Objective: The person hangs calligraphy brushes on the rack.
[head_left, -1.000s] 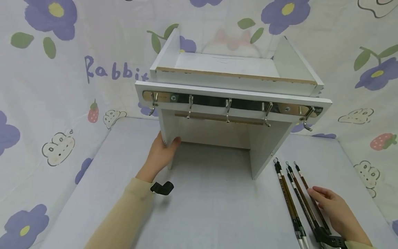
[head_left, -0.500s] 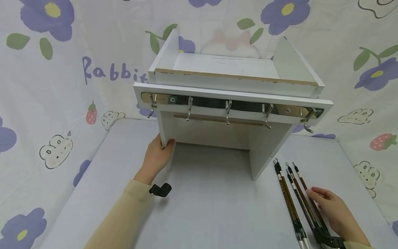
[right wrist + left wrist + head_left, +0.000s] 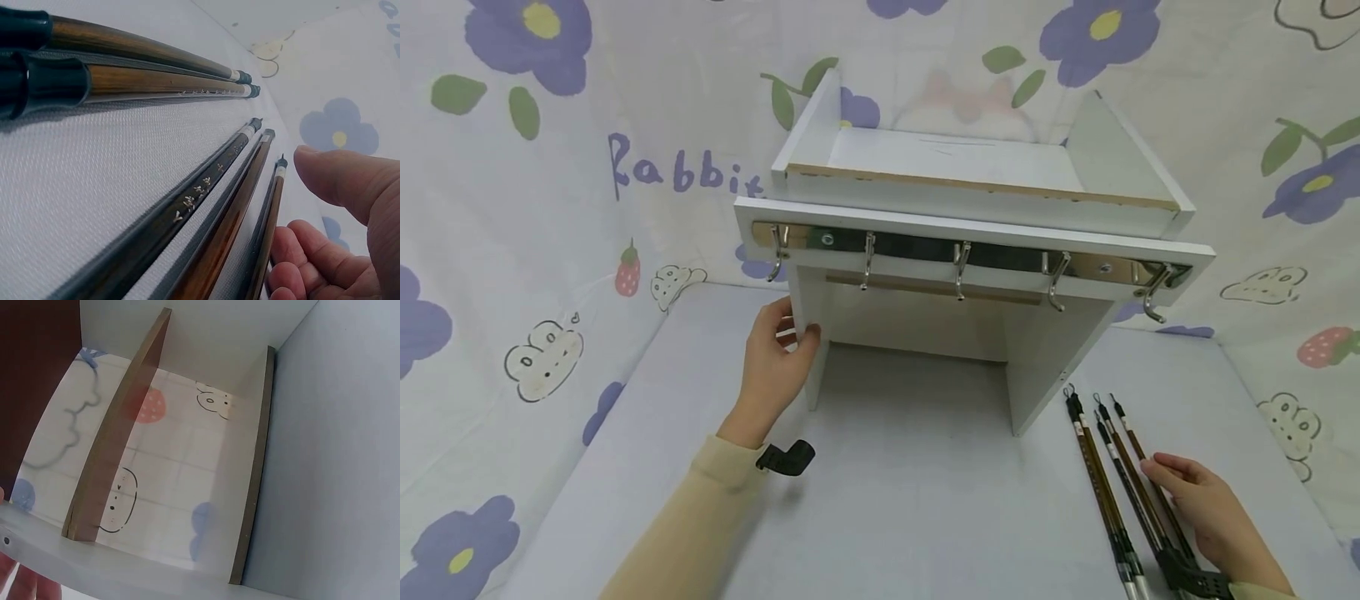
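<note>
A white wooden shelf (image 3: 917, 212) stands at the middle of the head view, a metal strip with several hooks (image 3: 961, 271) across its front. My left hand (image 3: 771, 367) holds the front edge of its left side panel (image 3: 808, 300), thumb on the inner side and fingers on the outer. In the left wrist view, fingertips (image 3: 31, 587) show below that panel. On the right lie several calligraphy brushes (image 3: 1101, 483) with hanging loops. My right hand (image 3: 1213, 508) is beside the rightmost brush (image 3: 270, 231), its thumb spread away from loosely bent fingers.
A white cloth (image 3: 910, 508) covers the table under the shelf and brushes. Close behind hangs a backdrop (image 3: 677, 100) printed with flowers and rabbits. The hooks jut forward from the shelf's front.
My left hand has shifted slightly up along the side panel, and gaps now show between its fingers. The right hand, shelf and brushes stay as they were; the head view sways a little.
</note>
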### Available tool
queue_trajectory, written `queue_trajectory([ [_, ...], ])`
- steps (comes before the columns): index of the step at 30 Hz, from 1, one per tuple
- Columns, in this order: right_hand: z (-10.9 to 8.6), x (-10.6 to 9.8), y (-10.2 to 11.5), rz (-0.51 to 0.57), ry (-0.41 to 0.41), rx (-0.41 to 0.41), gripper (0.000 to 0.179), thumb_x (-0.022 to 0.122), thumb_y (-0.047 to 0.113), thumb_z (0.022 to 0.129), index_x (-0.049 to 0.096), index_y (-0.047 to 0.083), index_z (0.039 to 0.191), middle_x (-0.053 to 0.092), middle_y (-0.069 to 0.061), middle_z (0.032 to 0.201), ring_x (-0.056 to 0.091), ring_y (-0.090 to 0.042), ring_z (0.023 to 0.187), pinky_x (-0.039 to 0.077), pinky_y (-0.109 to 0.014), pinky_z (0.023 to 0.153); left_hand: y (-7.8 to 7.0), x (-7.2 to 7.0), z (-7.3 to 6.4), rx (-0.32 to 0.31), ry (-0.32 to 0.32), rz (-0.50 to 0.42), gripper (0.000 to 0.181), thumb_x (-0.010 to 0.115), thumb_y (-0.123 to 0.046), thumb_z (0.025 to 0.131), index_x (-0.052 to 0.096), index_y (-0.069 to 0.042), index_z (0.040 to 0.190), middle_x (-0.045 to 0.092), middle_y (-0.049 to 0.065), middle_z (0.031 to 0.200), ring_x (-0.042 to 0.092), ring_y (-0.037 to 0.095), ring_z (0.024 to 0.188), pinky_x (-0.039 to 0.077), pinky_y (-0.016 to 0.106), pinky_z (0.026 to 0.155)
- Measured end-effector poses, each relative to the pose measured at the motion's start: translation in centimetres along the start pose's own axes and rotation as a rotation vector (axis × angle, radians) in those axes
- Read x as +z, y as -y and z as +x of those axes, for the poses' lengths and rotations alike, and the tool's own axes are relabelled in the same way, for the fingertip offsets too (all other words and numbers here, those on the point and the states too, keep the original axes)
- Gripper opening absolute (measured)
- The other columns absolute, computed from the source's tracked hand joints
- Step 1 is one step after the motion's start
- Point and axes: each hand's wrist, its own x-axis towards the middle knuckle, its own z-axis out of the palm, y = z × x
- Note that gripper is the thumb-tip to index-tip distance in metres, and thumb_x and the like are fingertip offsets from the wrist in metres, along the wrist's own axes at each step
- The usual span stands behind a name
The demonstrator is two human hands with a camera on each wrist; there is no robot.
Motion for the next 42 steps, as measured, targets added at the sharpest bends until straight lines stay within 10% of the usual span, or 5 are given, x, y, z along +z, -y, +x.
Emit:
queue_trajectory([
  [20, 0.5, -0.1, -0.9, -0.013, -0.045, 0.001, 0.088, 0.058, 0.051, 0.092, 0.025, -0.01, 0.146, 0.033, -0.031, 0.14, 0.039, -0.04, 0.119, 0.033, -0.062, 0.101, 1.4, -0.4, 0.6, -0.137, 0.109, 0.191, 0.039, 0.061, -0.028, 0.094, 0.058, -0.014, 0.131, 0.057, 0.006, 0.127, 0.061, 0.026, 0.108, 0.055, 0.038, 0.085],
  [30, 0.5, -0.1, -0.7, -0.035, -0.026, -0.03, 0.085, 0.058, 0.05, 0.093, 0.027, -0.011, 0.144, 0.037, -0.031, 0.137, 0.043, -0.038, 0.115, 0.039, -0.056, 0.095, 0.6, 0.1, 0.0, -0.051, 0.089, 0.374, 0.034, 0.05, -0.027, 0.099, 0.062, -0.003, 0.12, 0.06, 0.01, 0.108, 0.064, 0.028, 0.1, 0.057, 0.042, 0.076],
  [42, 0.5, -0.5, -0.4, -0.043, 0.014, -0.033, 0.084, 0.057, 0.049, 0.093, 0.028, -0.012, 0.143, 0.036, -0.032, 0.137, 0.041, -0.04, 0.118, 0.037, -0.06, 0.099, 0.8, -0.1, 0.0, -0.085, 0.136, 0.34, 0.039, 0.049, -0.03, 0.1, 0.058, -0.006, 0.13, 0.058, 0.009, 0.115, 0.06, 0.026, 0.107, 0.055, 0.04, 0.083],
])
